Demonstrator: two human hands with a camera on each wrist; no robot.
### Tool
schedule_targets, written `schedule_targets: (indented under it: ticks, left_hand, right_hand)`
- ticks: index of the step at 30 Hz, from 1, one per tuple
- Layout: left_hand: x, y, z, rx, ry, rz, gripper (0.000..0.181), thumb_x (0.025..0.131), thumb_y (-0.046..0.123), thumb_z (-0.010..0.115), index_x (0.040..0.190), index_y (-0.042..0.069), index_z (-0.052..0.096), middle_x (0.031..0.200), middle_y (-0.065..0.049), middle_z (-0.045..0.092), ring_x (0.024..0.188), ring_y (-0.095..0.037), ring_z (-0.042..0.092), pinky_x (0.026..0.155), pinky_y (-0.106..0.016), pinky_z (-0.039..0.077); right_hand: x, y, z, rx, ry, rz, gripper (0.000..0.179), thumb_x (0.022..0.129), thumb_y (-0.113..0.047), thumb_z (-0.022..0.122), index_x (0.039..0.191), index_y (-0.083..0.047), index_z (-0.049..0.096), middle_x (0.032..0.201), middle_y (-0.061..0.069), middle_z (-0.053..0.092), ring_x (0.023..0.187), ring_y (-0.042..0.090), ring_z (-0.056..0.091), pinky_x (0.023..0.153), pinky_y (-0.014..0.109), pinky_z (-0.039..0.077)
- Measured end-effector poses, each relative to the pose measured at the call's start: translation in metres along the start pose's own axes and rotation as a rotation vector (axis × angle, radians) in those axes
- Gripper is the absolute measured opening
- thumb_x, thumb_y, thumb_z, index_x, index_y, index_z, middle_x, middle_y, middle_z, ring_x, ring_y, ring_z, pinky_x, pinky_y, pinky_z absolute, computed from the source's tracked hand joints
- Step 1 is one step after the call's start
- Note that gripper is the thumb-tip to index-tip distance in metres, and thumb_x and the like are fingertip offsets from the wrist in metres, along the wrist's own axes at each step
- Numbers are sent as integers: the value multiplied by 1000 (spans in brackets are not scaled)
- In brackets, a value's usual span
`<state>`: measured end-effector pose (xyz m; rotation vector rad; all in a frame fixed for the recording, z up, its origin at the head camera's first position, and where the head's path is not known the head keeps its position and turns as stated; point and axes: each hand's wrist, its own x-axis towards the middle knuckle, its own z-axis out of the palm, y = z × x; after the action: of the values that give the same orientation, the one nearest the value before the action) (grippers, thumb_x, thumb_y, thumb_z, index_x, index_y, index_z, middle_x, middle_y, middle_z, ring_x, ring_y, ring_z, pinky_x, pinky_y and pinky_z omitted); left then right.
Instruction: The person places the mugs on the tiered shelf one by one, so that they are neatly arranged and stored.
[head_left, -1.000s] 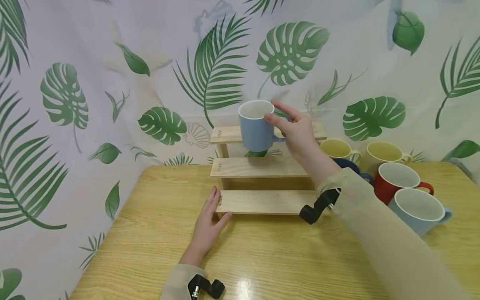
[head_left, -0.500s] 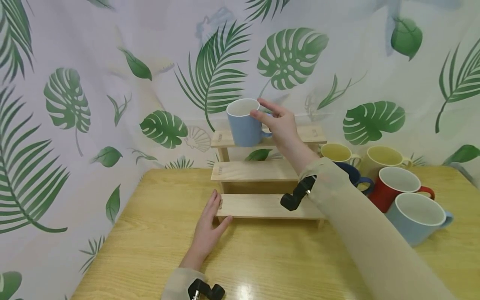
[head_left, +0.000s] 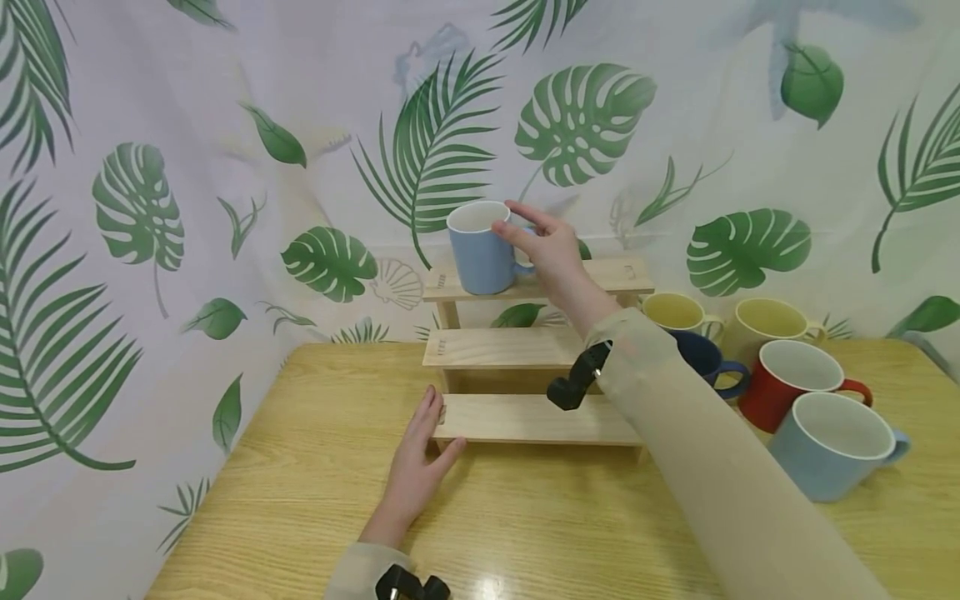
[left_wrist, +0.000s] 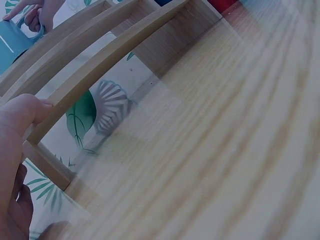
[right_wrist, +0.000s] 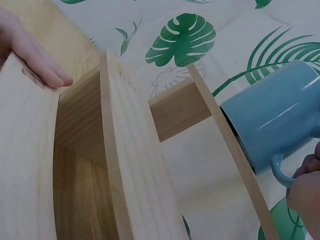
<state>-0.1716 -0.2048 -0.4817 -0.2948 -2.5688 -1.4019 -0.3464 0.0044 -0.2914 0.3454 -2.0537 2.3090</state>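
Note:
A light blue mug (head_left: 483, 250) is upright at the left end of the top tier of a three-tier wooden shelf (head_left: 525, 417). My right hand (head_left: 551, 258) holds it from the right, thumb and a finger at the rim and the other fingers by the handle. In the right wrist view the mug's base (right_wrist: 240, 142) is right at the top board. Down at the lowest tier, my left hand (head_left: 412, 467) grips the left end of the board. Its thumb (left_wrist: 37, 109) presses the front edge in the left wrist view, with the other fingers around the end.
Right of the shelf stand two yellow mugs (head_left: 768, 325), a dark blue mug (head_left: 697, 354), a red mug (head_left: 768, 387) and another light blue mug (head_left: 817, 462). All are on the wood-grain table (head_left: 540, 533). A leaf-patterned cloth (head_left: 315, 100) hangs close behind the shelf.
My right hand has carried the light blue mug leftward and back, from over the middle tier to the top tier's left end. The left hand keeps its place on the lowest board.

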Motion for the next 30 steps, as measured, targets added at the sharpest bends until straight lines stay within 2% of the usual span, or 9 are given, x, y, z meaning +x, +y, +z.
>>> schedule_targets:
  ticks: [1, 3, 5, 7, 9, 16, 22, 25, 30]
  left_hand:
    - [0, 0, 0, 0, 1, 2, 77, 92, 49, 58, 153, 18, 22, 159, 0, 13, 142, -14, 17, 112, -46, 18]
    - [0, 0, 0, 2, 4, 5, 77, 92, 49, 57, 153, 18, 22, 160, -1, 13, 141, -14, 19, 112, -46, 18]
    - [0, 0, 0, 2, 8, 10, 77, 93, 48, 58, 153, 17, 22, 160, -1, 13, 140, -14, 22, 112, -46, 19]
    - [0, 0, 0, 2, 10, 10, 77, 92, 48, 58, 153, 17, 22, 160, 0, 13, 140, -14, 24, 112, -45, 19]
    - [0, 1, -1, -2, 11, 16, 77, 93, 46, 59, 153, 17, 22, 159, -1, 13, 139, -15, 26, 112, -45, 20]
    - [1, 0, -1, -7, 19, 32, 77, 93, 43, 60, 153, 14, 22, 159, -3, 14, 139, -18, 27, 111, -47, 21]
    - [-1, 1, 0, -5, 13, 25, 77, 93, 45, 59, 153, 14, 22, 159, -3, 13, 140, -18, 26, 111, -48, 21]
    - [-1, 1, 0, -2, 8, 18, 77, 93, 45, 58, 153, 15, 21, 159, -2, 13, 140, -18, 25, 111, -48, 20]
    - [-1, 0, 1, -2, 10, 16, 77, 93, 45, 59, 153, 15, 22, 159, -3, 13, 140, -17, 25, 111, -47, 21]
  right_hand:
    - [1, 0, 0, -12, -10, 1, 53, 83, -27, 76, 133, -19, 60, 110, 4, 50, 102, 15, 44, 85, 32, 37]
    - [1, 1, 1, -19, -29, 3, 53, 85, -27, 74, 134, -20, 58, 109, 2, 49, 99, 14, 42, 82, 32, 36]
    - [1, 1, 1, -14, -52, 1, 53, 87, -26, 72, 136, -20, 56, 124, 3, 48, 111, 15, 43, 90, 32, 37]
    - [1, 1, 1, -10, -65, 1, 54, 87, -27, 71, 138, -20, 54, 143, 2, 38, 127, 16, 37, 101, 35, 35]
    - [1, 1, 1, -15, -69, -4, 55, 88, -27, 71, 139, -20, 53, 151, 2, 31, 135, 18, 30, 107, 38, 31]
    - [2, 0, 2, -100, -66, -3, 56, 87, -33, 71, 139, -25, 53, 152, 3, 31, 137, 20, 29, 109, 38, 27]
    - [2, 1, 0, -109, -78, 27, 57, 88, -35, 70, 141, -28, 51, 152, 0, 31, 138, 20, 28, 110, 41, 25]
    - [0, 1, -2, -152, -79, 27, 57, 88, -39, 69, 141, -30, 50, 152, -1, 32, 138, 19, 28, 110, 41, 26]
    - [-6, 0, -7, -298, -63, -59, 57, 89, -43, 66, 141, -27, 50, 147, 4, 40, 132, 22, 36, 106, 41, 31]
